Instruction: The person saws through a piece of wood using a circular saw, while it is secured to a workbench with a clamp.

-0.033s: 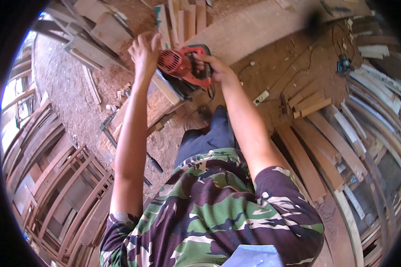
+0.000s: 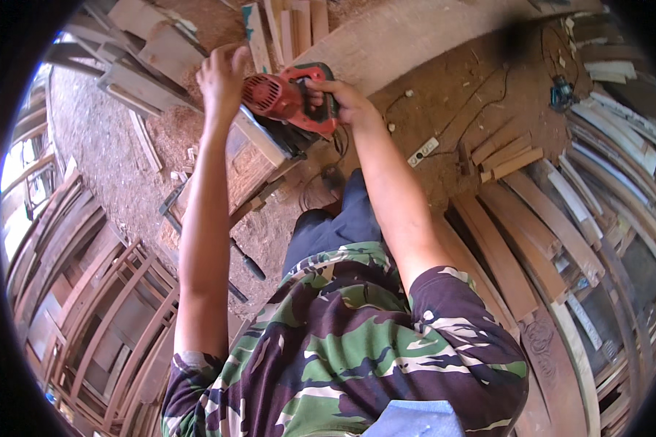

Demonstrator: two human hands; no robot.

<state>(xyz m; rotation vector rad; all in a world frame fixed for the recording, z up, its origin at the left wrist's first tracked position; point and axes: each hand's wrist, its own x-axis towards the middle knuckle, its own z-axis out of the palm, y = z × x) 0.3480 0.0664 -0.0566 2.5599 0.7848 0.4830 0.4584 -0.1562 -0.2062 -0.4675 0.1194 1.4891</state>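
Observation:
A red and black power tool (image 2: 283,100), by its looped handle and side motor an electric planer, is in my right hand (image 2: 348,100). The fingers of that hand wrap round the loop handle. Its black underside tilts over the end of a pale wooden workpiece (image 2: 255,142); I cannot tell whether they touch. My left hand (image 2: 223,76) is just left of the vented motor housing, its fingers apart and nothing visible in it. A black bar clamp (image 2: 171,207) is at the near side of the workpiece, its dark handle (image 2: 251,268) pointing toward me.
Wood shavings cover the floor beyond my left hand. Boards (image 2: 153,51) lean at the far left, and wooden frames (image 2: 109,335) stack near left. A white power strip (image 2: 423,152), cables and a teal tool (image 2: 561,95) lie right. Planks (image 2: 496,247) fill the near right.
The planer and both my hands have shifted slightly to the left and away from me in the picture. My right hand keeps its grip; my left hand's fingers stay apart.

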